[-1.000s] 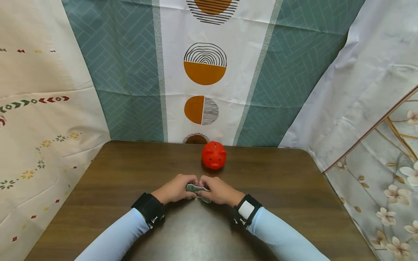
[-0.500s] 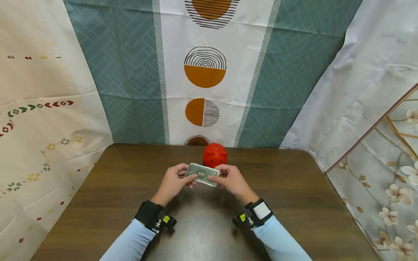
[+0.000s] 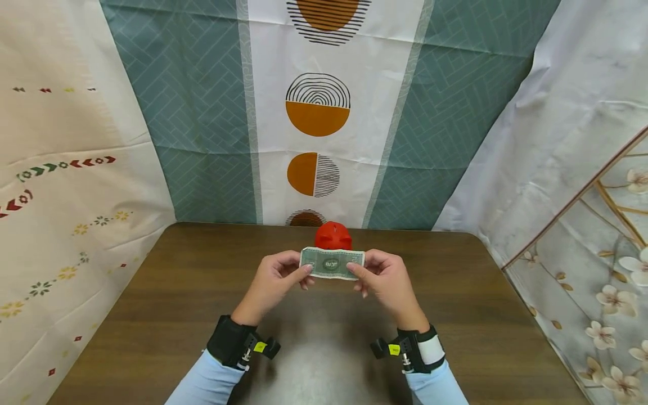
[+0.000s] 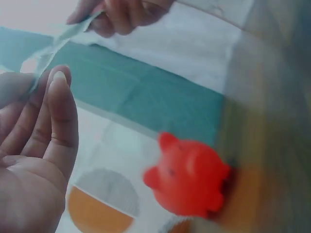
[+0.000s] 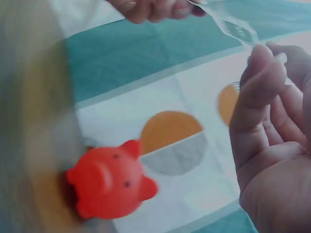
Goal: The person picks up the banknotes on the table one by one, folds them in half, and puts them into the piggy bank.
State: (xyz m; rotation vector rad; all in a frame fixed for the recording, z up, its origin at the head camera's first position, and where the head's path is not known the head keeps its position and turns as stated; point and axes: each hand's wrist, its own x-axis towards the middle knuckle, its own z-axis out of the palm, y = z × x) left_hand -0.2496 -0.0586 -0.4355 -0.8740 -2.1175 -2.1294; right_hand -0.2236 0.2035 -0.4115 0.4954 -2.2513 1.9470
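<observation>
A green banknote (image 3: 331, 264) is stretched flat between both hands, raised over the table. My left hand (image 3: 275, 280) pinches its left end between thumb and fingers. At the other end my right hand (image 3: 388, 281) pinches it the same way. Behind the note stands a red piggy bank (image 3: 333, 234), its lower part hidden by the note in the head view. Both wrist views show the piggy bank (image 4: 189, 174) upright on the table, apart from the hands. The note (image 5: 238, 30) appears nearly edge-on there.
The brown wooden table (image 3: 192, 292) reaches back to a patterned curtain (image 3: 207, 112) with green and white panels. A cream cloth (image 3: 76, 197) hangs at the left, a white floral cloth (image 3: 597, 315) at the right. Each wrist wears a black camera strap (image 3: 230, 343).
The crumpled banknote has been opened out between the hands and raised. Both hands have moved apart, the right one farther right, and the note now covers the lower piggy bank.
</observation>
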